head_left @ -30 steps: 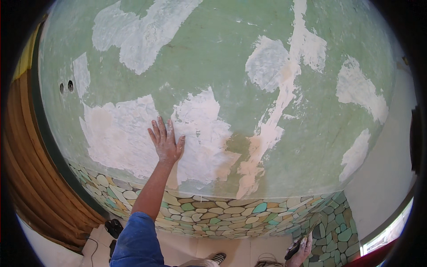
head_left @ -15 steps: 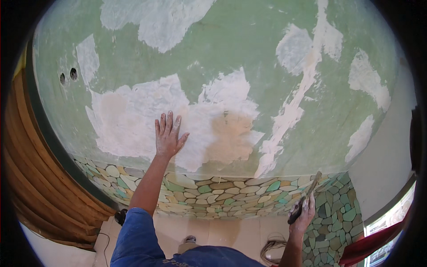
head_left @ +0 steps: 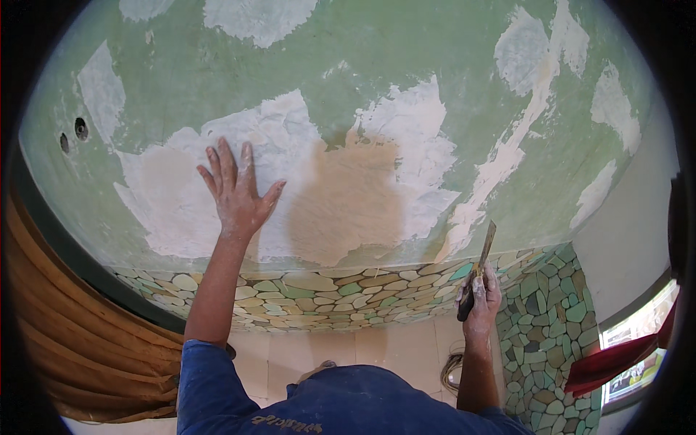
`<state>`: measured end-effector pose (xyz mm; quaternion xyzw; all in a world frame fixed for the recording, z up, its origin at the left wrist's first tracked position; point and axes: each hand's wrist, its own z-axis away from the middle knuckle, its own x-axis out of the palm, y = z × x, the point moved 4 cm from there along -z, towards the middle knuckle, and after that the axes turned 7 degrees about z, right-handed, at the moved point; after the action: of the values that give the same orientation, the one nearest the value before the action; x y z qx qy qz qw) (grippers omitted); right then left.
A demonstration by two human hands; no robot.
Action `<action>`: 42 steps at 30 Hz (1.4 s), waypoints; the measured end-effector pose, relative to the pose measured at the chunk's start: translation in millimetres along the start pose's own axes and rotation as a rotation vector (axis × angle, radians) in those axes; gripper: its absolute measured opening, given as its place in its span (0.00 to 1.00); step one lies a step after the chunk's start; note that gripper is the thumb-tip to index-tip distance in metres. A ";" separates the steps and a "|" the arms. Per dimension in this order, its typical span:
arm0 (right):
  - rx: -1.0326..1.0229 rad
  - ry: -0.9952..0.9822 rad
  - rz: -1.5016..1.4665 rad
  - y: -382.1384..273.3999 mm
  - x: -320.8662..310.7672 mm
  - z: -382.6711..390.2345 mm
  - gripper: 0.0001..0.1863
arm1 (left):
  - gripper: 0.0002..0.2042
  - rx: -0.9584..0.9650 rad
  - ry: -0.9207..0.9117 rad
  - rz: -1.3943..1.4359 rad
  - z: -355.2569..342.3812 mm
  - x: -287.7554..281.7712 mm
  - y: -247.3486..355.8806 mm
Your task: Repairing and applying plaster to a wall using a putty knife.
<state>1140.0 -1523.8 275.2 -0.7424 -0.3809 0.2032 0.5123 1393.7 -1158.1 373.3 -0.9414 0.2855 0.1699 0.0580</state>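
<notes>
My left hand (head_left: 239, 199) lies with fingers spread on a white filler patch (head_left: 170, 217) on the green wall (head_left: 348, 51). It holds nothing, and pale dust coats its fingertips. Lower right, my right hand (head_left: 480, 304) is wrapped round the dark handle of a putty knife (head_left: 486, 250). The blade points up, in front of the wall's lower edge; whether it touches the wall I cannot tell. Between the hands a shadow falls across the filler. A long streak of white filler (head_left: 500, 163) slants up the wall above the putty knife.
Stone-patterned cladding (head_left: 341, 297) runs below the green wall and down the right side (head_left: 544, 341). Brown curtains (head_left: 87, 326) hang at the left, near two round wall holes (head_left: 81, 129). A coiled cable (head_left: 452, 373) lies on the tiled floor (head_left: 406, 355). Red cloth (head_left: 609, 366) hangs by a window.
The view has shifted. My left hand has moved left and up over the filler, fingers spread wider. My right hand has brought the putty knife up and slightly left.
</notes>
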 end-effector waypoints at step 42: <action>-0.452 0.010 0.899 -108.4 72.5 -60.1 0.21 | 0.33 0.022 0.011 0.193 -54.4 2.8 74.7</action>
<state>1188.3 -1484.0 404.5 -0.9265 -0.0555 0.3124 0.2023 1369.8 -1232.8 422.4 -0.9096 0.3773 0.1664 0.0502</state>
